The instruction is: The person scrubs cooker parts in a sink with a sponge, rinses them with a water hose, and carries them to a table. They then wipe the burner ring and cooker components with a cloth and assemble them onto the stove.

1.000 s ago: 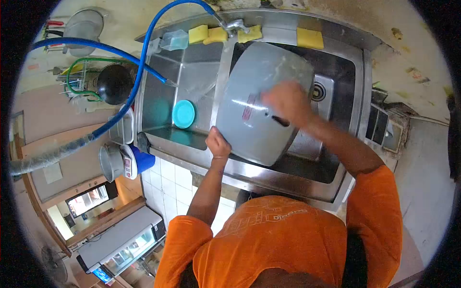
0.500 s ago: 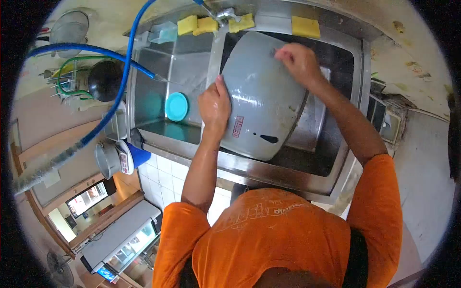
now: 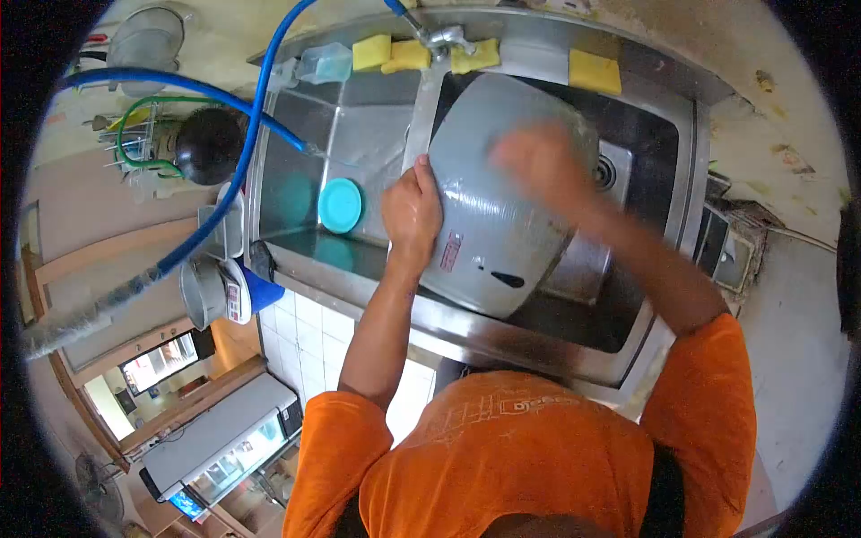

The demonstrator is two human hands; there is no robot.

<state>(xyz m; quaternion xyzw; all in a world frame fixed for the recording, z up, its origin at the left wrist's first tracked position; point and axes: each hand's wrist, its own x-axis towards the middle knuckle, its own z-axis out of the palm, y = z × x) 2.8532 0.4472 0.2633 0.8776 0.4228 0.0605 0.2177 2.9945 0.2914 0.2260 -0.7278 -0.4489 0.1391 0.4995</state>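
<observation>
A large grey plastic tub [image 3: 502, 206] with a red label leans tilted in the right basin of a steel sink, its outer side towards me. My left hand [image 3: 414, 204] grips the tub's left edge, thumb pointing up along it. Over the tub's upper surface is my right hand [image 3: 543, 166], smeared by motion; its fingers and anything in them cannot be made out. The tub's surface looks wet. Left of my left hand, a turquoise round dish [image 3: 340, 206] sits in the left basin.
Yellow sponges [image 3: 594, 72] line the sink's back ledge near a metal tap [image 3: 446, 39]. A blue hose [image 3: 256, 117] loops across the left, its end over the left basin. A black wok-like pan [image 3: 209, 145] hangs at left. A drain [image 3: 605, 172] shows right of the tub.
My right hand has moved down and left across the tub and is now blurred. My left hand keeps its hold. The whole view has shifted slightly.
</observation>
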